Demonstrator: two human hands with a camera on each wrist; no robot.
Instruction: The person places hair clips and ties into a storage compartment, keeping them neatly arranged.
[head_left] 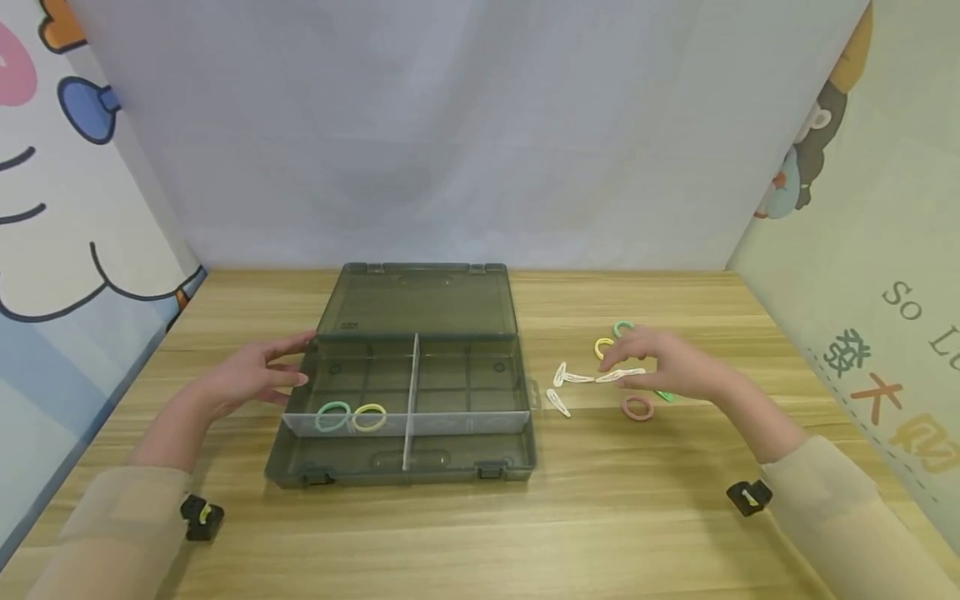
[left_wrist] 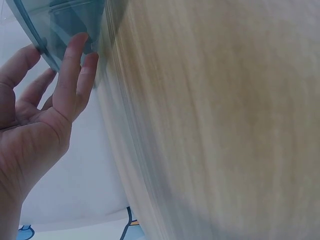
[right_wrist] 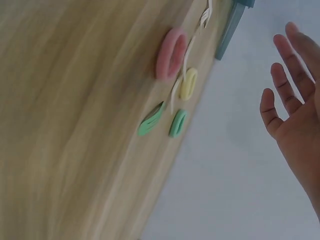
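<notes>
Bench (head_left: pixel 600 517) is carrying everything; its near corners are getting cut off by the sleeves. Box (head_left: pixel 411 467) is lying open mid-bench, lid (head_left: pixel 418 300) flat behind it, a divider (head_left: pixel 410 400) splitting the tray in two. Left hand (head_left: pixel 251 375) is sitting at the box's left edge, fingers straight and spread, fingertips touching the wall, gripping nothing. Right hand (head_left: pixel 667 362) is hovering over the loose pile right of the box, fingers straight and relaxed; head view is not showing whether it is touching the white clip (head_left: pixel 621 375) under its fingertips.

Count: two rings in the left compartment, green ring (head_left: pixel 333 416) and yellow ring (head_left: pixel 369 417), touching. Outside: pink ring (head_left: pixel 637 407), one yellow and one green ring half hidden behind the right hand, a green clip mostly hidden under it, four white clips. Wrist views are blurring.
</notes>
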